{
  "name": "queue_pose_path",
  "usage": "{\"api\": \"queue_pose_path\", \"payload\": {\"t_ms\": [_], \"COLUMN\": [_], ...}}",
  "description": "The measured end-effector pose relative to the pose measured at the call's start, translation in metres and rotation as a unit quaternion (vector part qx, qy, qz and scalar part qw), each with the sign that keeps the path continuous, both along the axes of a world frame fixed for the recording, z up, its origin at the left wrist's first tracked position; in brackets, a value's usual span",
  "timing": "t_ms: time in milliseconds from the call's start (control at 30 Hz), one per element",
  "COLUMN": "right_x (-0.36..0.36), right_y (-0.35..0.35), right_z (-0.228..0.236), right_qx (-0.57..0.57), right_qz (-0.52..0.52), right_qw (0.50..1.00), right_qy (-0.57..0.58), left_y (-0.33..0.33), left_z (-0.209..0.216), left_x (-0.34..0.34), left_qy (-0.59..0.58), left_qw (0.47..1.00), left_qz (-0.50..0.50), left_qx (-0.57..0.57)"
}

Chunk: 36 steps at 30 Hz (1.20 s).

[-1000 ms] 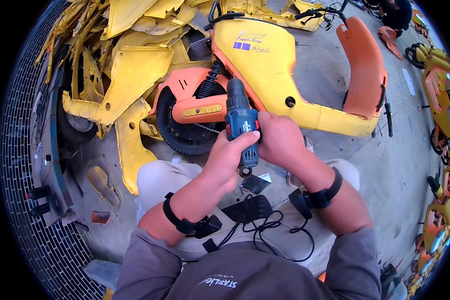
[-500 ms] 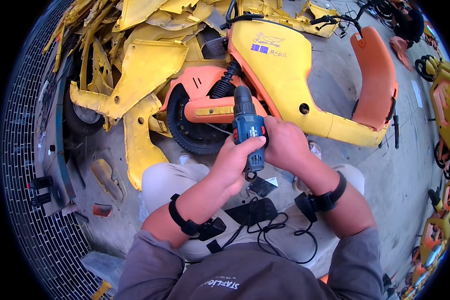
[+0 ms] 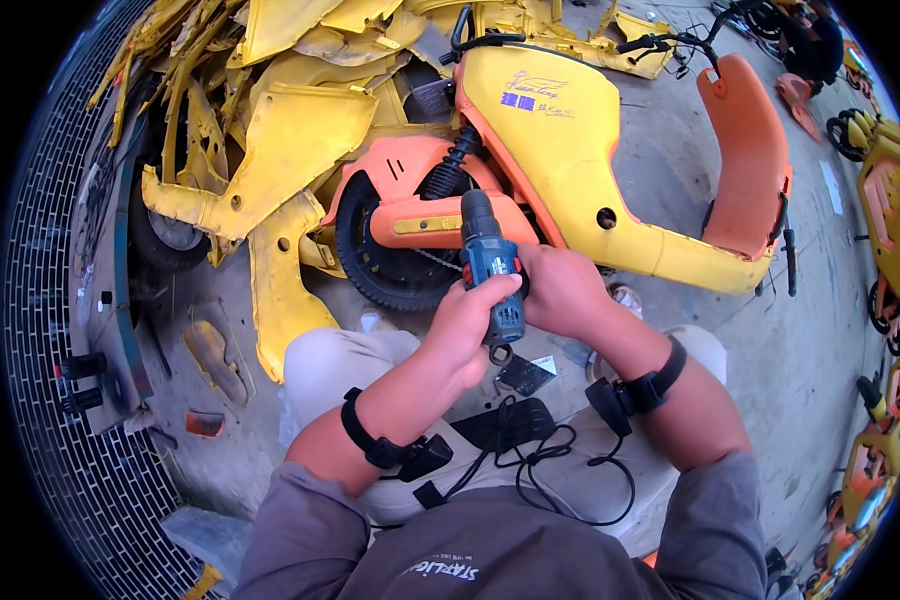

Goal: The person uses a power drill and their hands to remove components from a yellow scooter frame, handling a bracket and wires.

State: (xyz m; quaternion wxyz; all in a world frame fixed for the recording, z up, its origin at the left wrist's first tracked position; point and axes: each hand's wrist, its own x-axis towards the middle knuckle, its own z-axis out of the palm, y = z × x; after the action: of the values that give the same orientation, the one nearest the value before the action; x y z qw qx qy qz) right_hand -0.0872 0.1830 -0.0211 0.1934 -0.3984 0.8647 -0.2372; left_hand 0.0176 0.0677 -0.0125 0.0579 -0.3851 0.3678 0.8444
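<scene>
At the far left a brick-patterned grating [image 3: 40, 330] runs along the edge of the concrete floor [image 3: 670, 150], and next to it loose yellow body panels [image 3: 290, 140] lie heaped against a wheel, out of the way of the work. Nearer the middle the left hand [image 3: 465, 325] wraps around the handle of a blue cordless drill [image 3: 490, 270], grip pressed together on it from the left side, with a black strap on the wrist. The drill stands between both hands, just above the knees, its dark chuck pointing up and away toward the orange rear housing [image 3: 420, 200] and black tyre [image 3: 370, 270] of a yellow scooter [image 3: 570, 160] lying on its side; the two-handed hold looks meant to steady the tool. The right hand [image 3: 565, 290] closes over the drill's handle from the right, grip pressed on it too. Further right the scooter's orange seat part [image 3: 755, 160] rests on the floor, and more scooters crowd the edge
</scene>
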Motion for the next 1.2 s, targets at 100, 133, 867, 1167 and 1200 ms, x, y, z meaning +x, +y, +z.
{"api": "queue_pose_path", "payload": {"t_ms": [100, 133, 867, 1167, 1200], "right_x": [0.0, 0.0, 0.014, 0.012, 0.011], "right_y": [0.001, 0.003, 0.079, 0.1, 0.102], "right_z": [-0.001, -0.002, -0.004, -0.004, -0.006], "right_qx": [-0.015, -0.02, 0.0, 0.0, -0.003], "right_qz": [0.012, 0.006, -0.102, -0.108, -0.099], "right_qw": [1.0, 1.0, 0.994, 0.993, 0.994], "right_qy": [0.017, 0.022, 0.025, 0.04, 0.036], "left_y": [0.001, 0.002, 0.046, 0.064, 0.065], "left_z": [0.005, 0.006, 0.002, 0.003, 0.002], "left_x": [0.0, -0.001, -0.011, -0.022, -0.024], "left_qy": [-0.017, -0.016, 0.03, -0.006, -0.01], "left_qw": [1.0, 1.0, 0.989, 0.985, 0.985], "left_qz": [0.011, 0.009, -0.142, -0.175, -0.174], "left_qx": [0.006, 0.006, -0.019, -0.01, -0.007]}}
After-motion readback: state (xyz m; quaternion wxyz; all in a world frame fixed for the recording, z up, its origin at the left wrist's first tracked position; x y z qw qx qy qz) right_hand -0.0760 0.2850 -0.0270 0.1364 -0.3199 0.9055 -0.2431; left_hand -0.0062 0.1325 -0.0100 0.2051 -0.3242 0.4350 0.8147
